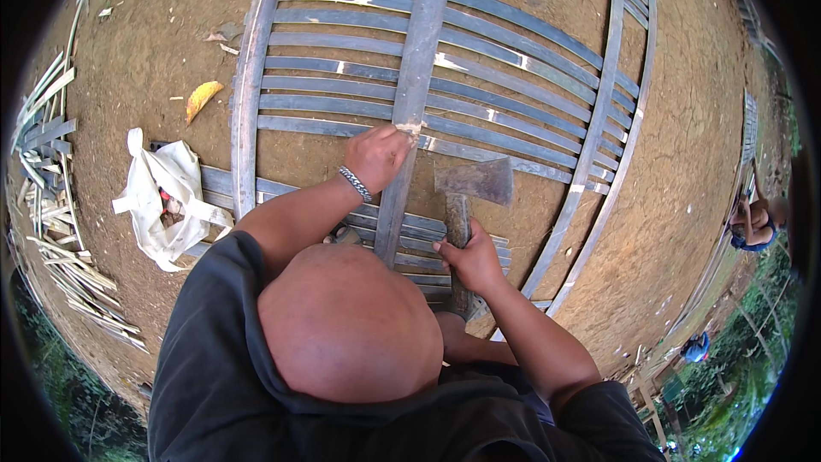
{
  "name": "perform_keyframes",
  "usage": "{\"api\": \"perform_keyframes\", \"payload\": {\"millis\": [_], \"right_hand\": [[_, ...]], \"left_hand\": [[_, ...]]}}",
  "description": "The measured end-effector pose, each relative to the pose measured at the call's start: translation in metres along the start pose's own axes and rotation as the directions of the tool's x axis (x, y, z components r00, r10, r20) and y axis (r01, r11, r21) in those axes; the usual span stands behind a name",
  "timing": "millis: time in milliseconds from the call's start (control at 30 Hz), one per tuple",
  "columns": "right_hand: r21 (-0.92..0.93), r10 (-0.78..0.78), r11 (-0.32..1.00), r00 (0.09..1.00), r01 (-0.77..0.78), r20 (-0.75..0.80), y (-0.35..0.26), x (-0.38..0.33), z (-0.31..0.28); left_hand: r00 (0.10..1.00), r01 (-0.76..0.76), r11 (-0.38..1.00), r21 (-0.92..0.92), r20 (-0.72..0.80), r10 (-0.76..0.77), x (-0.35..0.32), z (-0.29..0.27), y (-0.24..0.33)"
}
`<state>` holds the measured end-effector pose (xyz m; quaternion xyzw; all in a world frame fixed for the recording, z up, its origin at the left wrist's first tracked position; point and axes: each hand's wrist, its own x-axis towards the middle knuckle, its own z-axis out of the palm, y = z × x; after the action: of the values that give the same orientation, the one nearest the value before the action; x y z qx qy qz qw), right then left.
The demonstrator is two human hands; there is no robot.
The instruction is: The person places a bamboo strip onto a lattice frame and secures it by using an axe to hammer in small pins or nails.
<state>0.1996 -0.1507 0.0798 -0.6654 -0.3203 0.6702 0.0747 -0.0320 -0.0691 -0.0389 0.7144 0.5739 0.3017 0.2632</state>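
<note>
My left hand (376,156), with a chain bracelet at its wrist, is closed with the fingertips pinched together on the middle upright slat (419,43) of a wooden lattice. What it pinches, if anything, is too small to make out. Pale bare wood shows at the fingertips. My right hand (472,258) grips the wooden handle of an axe (474,181). Its wide, worn metal head lies to the right of the middle slat, just below the lowest cross slat (496,152) of the upper group, apart from my left hand.
More grey slats (410,227) lie beneath my arms. At the left are a white bag (162,205) with things inside, a yellow curved piece (203,101) and piles of split strips (81,291). Long side slats (248,85) frame the lattice on brown ground. Another person (754,224) is far right.
</note>
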Motion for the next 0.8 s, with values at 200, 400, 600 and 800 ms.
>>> {"api": "perform_keyframes", "payload": {"millis": [200,400,600,800], "right_hand": [[-0.205,-0.096,0.975,0.994,0.083,-0.054,0.003,0.005,0.0],[-0.527,-0.491,0.766,0.864,0.368,-0.111,-0.01,0.016,0.005],[-0.509,-0.634,0.695,0.767,0.508,-0.1,-0.014,0.036,0.021],[-0.618,-0.57,0.664,0.82,0.42,-0.054,0.012,0.061,0.021]], "left_hand": [[1.0,-0.024,1.0,-0.008,-0.01,0.024,0.003,-0.004,0.0],[0.999,-0.017,0.999,0.028,0.052,0.015,0.002,-0.006,-0.007],[0.998,0.011,1.0,-0.019,0.056,-0.01,0.004,-0.008,-0.007],[0.996,0.018,1.0,-0.019,0.083,-0.016,0.008,-0.012,-0.004]]}}
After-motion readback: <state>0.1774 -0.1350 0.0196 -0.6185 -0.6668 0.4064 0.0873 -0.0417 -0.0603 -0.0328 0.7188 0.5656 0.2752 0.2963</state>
